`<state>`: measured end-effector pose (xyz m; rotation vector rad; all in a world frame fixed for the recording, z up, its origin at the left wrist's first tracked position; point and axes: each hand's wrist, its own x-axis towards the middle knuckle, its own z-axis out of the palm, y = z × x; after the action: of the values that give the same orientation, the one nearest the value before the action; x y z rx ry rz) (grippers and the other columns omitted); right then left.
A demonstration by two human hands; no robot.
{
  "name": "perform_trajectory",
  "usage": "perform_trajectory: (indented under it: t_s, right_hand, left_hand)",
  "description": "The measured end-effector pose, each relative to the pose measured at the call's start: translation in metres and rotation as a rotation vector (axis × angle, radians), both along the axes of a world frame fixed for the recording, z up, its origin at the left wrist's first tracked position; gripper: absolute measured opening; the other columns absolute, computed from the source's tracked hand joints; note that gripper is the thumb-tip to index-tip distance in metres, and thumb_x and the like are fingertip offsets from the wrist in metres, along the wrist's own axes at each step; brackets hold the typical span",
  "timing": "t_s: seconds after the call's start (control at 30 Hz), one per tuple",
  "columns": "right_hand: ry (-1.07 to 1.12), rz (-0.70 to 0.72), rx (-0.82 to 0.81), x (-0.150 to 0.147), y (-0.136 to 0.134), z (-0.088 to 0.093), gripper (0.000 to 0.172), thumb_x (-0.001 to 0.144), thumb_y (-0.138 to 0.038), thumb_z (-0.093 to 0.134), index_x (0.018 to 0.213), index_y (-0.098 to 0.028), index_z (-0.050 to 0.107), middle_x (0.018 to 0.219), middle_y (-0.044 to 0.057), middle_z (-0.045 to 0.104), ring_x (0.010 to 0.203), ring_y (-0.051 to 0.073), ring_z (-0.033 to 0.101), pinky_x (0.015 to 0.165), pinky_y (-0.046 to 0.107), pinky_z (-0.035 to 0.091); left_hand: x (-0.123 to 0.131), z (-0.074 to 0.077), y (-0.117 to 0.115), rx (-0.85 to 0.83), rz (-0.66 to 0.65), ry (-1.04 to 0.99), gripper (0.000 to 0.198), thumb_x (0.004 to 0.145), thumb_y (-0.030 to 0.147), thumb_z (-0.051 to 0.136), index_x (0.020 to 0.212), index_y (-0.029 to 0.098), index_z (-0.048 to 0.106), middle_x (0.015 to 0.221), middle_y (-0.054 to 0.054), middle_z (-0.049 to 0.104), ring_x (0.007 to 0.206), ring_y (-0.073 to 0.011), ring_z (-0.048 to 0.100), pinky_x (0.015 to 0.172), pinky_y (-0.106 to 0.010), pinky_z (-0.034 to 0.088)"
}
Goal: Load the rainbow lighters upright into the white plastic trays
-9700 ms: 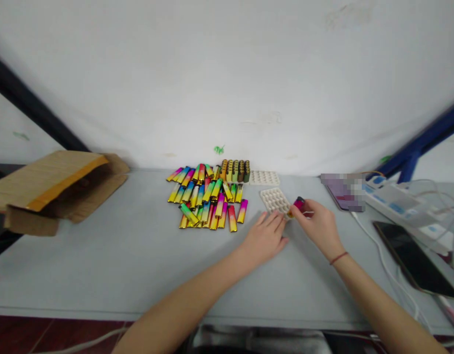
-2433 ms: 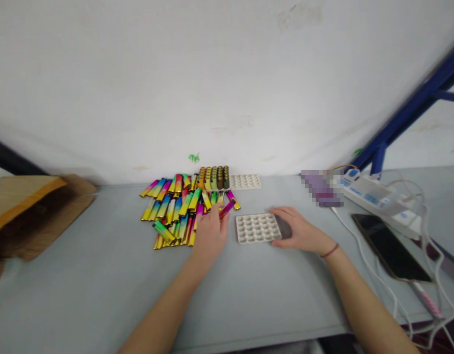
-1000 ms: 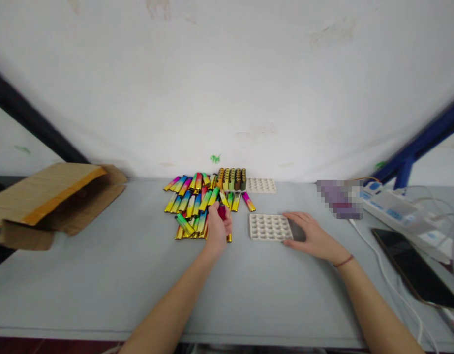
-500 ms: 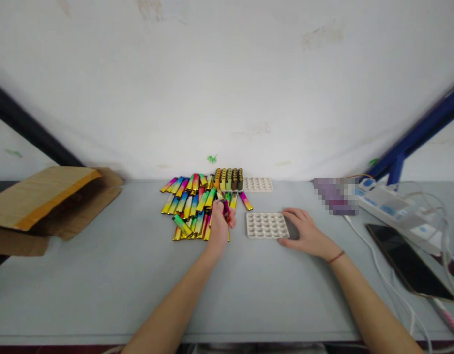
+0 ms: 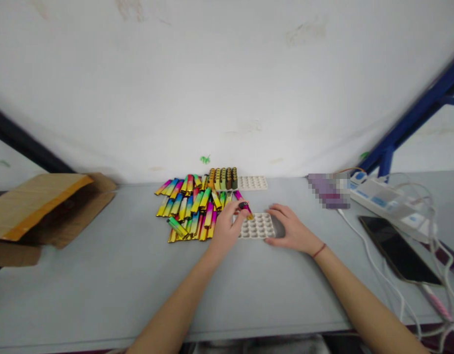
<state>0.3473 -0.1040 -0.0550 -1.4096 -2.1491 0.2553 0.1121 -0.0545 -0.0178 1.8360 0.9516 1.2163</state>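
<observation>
My left hand [image 5: 227,228] is closed round a magenta lighter [image 5: 245,208] and holds it over the left edge of a white tray with round cells [image 5: 257,226]. Resting on that tray's right side, my right hand [image 5: 287,227] has its fingers curled against the rim. A heap of rainbow-coloured lighters [image 5: 190,209] lies just left of my left hand. Behind the heap, several lighters stand upright in a second white tray [image 5: 253,182] near the wall.
An open cardboard box [image 5: 38,209] lies on its side at the left. At the right are a power strip [image 5: 389,199] with cables, a dark phone [image 5: 398,248] and a purple object [image 5: 328,189]. The grey table [image 5: 119,275] ends close to me.
My left hand picked a magenta lighter out of the heap and carried it right to the tray. My right hand has stayed on the tray's right side.
</observation>
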Motion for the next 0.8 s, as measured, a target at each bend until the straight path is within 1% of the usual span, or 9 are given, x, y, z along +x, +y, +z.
perform_trajectory:
  t_s: [0.17,0.27,0.37,0.5,0.8]
  right_hand:
    - [-0.002,-0.008,-0.006,0.000,0.001,0.001,0.074,0.071,-0.052,0.079,0.133,-0.019,0.055,0.133,0.019,0.054,0.124,0.037,0.053,0.109,0.058,0.042]
    - [0.002,-0.004,-0.004,0.000,0.002,0.001,0.073,0.071,-0.052,0.080,0.132,-0.020,0.057,0.132,0.018,0.055,0.123,0.036,0.053,0.109,0.057,0.043]
    - [0.011,0.008,-0.008,0.000,0.004,0.000,0.075,0.071,-0.053,0.080,0.133,-0.019,0.055,0.132,0.018,0.055,0.123,0.036,0.053,0.108,0.056,0.043]
    - [0.028,0.009,-0.009,0.000,0.006,-0.002,0.079,0.070,-0.053,0.082,0.135,-0.018,0.053,0.133,0.019,0.055,0.122,0.036,0.054,0.107,0.057,0.044]
    - [0.022,0.017,-0.017,0.000,0.007,-0.001,0.076,0.070,-0.052,0.082,0.132,-0.017,0.055,0.133,0.020,0.056,0.122,0.036,0.054,0.108,0.056,0.043]
  left_hand:
    - [0.014,0.009,0.005,0.038,-0.119,0.116,0.022,0.092,0.033,0.055,0.103,0.020,0.069,0.107,-0.009,0.070,0.101,-0.0220,0.065,0.091,-0.036,0.053]
    - [0.025,0.012,0.012,0.031,-0.166,0.163,0.022,0.091,0.031,0.057,0.103,0.019,0.071,0.105,-0.009,0.070,0.098,-0.0213,0.066,0.090,-0.035,0.054]
    - [0.035,0.011,0.017,0.042,-0.178,0.193,0.021,0.090,0.030,0.059,0.102,0.019,0.072,0.104,-0.008,0.071,0.096,-0.0208,0.066,0.089,-0.034,0.054]
    - [0.043,0.007,0.018,0.102,-0.187,0.231,0.018,0.089,0.026,0.061,0.101,0.019,0.072,0.103,-0.007,0.072,0.098,-0.0206,0.067,0.093,-0.034,0.052]
    - [0.045,0.000,0.023,0.211,-0.191,0.355,0.019,0.092,0.023,0.057,0.105,0.020,0.071,0.106,-0.008,0.073,0.102,-0.0209,0.068,0.096,-0.036,0.053]
